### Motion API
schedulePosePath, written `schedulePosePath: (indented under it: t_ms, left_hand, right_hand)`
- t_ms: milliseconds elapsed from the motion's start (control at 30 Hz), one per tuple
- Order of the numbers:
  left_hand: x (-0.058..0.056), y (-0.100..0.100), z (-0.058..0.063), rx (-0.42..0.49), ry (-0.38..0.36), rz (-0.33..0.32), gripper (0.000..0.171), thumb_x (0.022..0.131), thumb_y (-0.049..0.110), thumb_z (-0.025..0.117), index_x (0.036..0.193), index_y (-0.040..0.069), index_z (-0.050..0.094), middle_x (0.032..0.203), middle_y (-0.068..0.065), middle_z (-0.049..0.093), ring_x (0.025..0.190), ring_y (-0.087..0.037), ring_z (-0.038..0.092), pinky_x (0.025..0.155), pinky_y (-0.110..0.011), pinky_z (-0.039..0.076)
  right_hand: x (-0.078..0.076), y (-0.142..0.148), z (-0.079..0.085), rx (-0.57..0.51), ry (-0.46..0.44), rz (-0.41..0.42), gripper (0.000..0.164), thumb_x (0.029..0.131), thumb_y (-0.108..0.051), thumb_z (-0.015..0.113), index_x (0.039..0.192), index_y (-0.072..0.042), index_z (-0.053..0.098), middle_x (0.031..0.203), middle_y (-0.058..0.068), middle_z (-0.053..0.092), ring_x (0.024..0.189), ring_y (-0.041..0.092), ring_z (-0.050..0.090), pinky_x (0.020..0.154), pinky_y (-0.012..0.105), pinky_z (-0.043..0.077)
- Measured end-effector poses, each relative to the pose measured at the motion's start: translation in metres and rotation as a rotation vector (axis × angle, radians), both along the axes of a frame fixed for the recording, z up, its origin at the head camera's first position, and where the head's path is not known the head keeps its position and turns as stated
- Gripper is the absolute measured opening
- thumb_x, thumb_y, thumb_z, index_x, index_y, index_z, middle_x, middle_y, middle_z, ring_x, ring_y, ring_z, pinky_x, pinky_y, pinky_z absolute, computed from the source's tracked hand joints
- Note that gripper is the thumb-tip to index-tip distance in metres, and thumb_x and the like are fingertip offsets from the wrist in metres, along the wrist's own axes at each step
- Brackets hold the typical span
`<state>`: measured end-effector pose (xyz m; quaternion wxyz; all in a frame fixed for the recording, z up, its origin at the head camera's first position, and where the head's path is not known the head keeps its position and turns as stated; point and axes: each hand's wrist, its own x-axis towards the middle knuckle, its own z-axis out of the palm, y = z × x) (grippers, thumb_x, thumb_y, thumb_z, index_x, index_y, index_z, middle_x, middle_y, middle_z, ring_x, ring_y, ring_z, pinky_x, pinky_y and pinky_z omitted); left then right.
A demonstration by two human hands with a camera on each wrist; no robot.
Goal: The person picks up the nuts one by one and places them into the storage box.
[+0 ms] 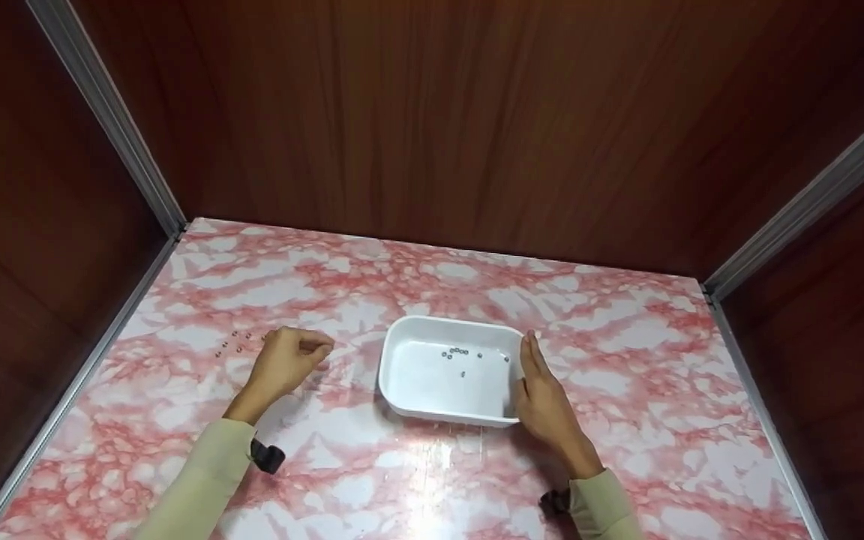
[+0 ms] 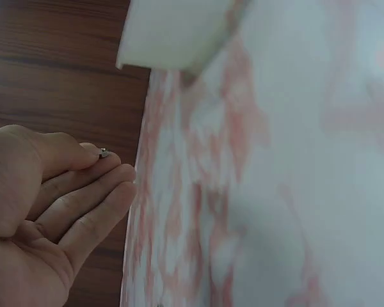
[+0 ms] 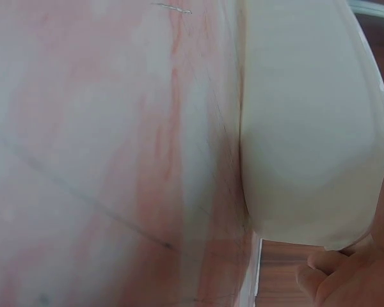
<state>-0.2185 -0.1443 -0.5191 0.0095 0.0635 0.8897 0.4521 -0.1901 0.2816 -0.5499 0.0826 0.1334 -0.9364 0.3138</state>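
Observation:
My left hand (image 1: 287, 361) is raised over the table, left of a white rectangular tray (image 1: 439, 414). Between its thumb and index finger it pinches a small metal nut (image 2: 104, 153), seen in the left wrist view. My right hand (image 1: 548, 401) grips the tray's right end, with the thumb at the rim and the fingers along the outer wall. In the right wrist view the tray's side (image 3: 313, 141) fills the right part, with curled fingertips (image 3: 326, 262) below its corner. Several small nuts (image 1: 463, 374) lie scattered inside the tray, mostly toward its far side.
More small nuts (image 1: 239, 349) lie loose on the table, just left of my left hand. The tabletop (image 1: 627, 450) has a red and white marbled surface. Dark wood-look panels (image 1: 432, 127) with metal corner strips (image 1: 113, 112) enclose it at the back and sides.

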Motion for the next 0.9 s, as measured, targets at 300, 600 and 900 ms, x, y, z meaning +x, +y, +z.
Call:
schedulePosePath:
  t_ms: [300,600,900]
  left_hand:
    - [-0.003,0.024,0.012,0.110,-0.003,0.004,0.014,0.098,0.019,0.075,0.107,0.015,0.084,0.109,-0.008,0.082,0.104,-0.027,0.078,0.089,-0.043,0.065]
    - [-0.005,0.047,0.021,0.319,-0.142,-0.042,0.020,0.098,0.015,0.074,0.112,0.002,0.081,0.112,-0.016,0.080,0.101,-0.025,0.080,0.088,-0.032,0.065]
    - [-0.014,0.065,0.030,0.525,-0.201,-0.085,0.023,0.098,0.002,0.070,0.116,-0.012,0.074,0.113,-0.026,0.078,0.099,-0.023,0.080,0.089,-0.030,0.064]
  right_hand:
    - [0.000,-0.001,-0.001,-0.011,-0.042,-0.012,0.065,0.104,0.002,0.046,0.163,0.007,0.020,0.174,0.027,0.016,0.053,0.009,0.038,0.051,0.023,0.033]
    - [0.000,-0.001,0.000,-0.006,-0.053,-0.023,0.064,0.105,-0.001,0.045,0.164,0.006,0.020,0.175,0.024,0.015,0.052,0.003,0.023,0.052,0.023,0.031]
    - [0.000,-0.001,0.000,0.008,-0.029,-0.020,0.064,0.105,-0.001,0.046,0.163,0.006,0.021,0.176,0.022,0.014,0.078,0.021,0.060,0.064,0.028,0.040]
